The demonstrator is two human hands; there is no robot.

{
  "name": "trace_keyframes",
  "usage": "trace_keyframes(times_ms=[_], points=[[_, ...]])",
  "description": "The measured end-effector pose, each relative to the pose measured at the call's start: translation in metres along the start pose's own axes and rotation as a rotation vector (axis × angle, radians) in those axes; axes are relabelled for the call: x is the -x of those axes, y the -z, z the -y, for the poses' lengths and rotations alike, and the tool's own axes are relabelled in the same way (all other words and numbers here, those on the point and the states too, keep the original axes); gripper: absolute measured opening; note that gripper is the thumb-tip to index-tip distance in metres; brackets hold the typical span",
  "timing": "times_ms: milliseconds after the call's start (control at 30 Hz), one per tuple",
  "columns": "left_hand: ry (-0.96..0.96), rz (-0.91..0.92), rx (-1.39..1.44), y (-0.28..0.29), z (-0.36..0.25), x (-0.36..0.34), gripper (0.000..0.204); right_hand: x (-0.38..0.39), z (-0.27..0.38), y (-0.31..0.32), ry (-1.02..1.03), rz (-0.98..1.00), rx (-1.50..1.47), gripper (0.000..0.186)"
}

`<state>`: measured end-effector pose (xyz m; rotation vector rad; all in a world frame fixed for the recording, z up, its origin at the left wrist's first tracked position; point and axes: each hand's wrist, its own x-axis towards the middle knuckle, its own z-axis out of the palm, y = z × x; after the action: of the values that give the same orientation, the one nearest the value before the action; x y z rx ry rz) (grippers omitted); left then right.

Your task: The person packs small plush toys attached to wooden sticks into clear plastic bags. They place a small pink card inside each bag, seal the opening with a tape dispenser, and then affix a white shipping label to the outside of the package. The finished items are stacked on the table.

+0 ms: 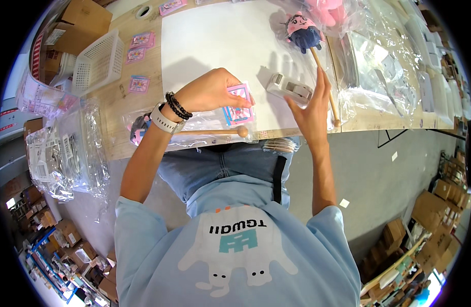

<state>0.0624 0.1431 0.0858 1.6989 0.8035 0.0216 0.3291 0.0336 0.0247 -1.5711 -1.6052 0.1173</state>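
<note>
Pink and blue card (pixel 238 116) sits in the left grip (pixel 210 92), near the middle of the frame. The grip is pinched tight on it. The thumb lies across its front, and bits of card peek out above and below the thumb. Just under the card, a wooden stick (pixel 210 132) lies on the surface (pixel 113 140). The right grip (pixel 313 115) is spread wide by a white tape holder (pixel 298 92), right of the middle.
</note>
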Motion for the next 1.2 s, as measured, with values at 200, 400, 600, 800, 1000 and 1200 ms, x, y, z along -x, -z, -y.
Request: trace_keyframes(times_ms=[200,400,600,800,1000,1200], points=[[-0.094,-0.142,-0.12,-0.005,-0.001,0.0,0.034,0.022,0.091,0.017,0.035,0.036,-0.193,0.029],[-0.037,-0.141,-0.225,-0.005,-0.014,0.005,0.04,0.03,0.105,-0.016,-0.28,0.037,-0.364,0.02],[-0.135,-0.212,-0.177,-0.013,-0.011,0.014,0.047,0.02,0.098,-0.023,-0.761,0.207,-0.862,0.013],[-0.103,-0.213,-0.097,0.0,0.002,0.025,0.031,0.021,0.081,-0.022,-0.764,0.14,-0.906,0.01],[-0.101,-0.241,0.015,0.003,0.019,0.044,0.012,0.001,0.103,-0.019,-0.919,0.26,-0.937,0.022],[-0.166,-0.502,-0.249,-0.006,0.035,0.071,0.019,0.02,0.067,-0.021,-0.729,0.493,-0.85,0.032]])
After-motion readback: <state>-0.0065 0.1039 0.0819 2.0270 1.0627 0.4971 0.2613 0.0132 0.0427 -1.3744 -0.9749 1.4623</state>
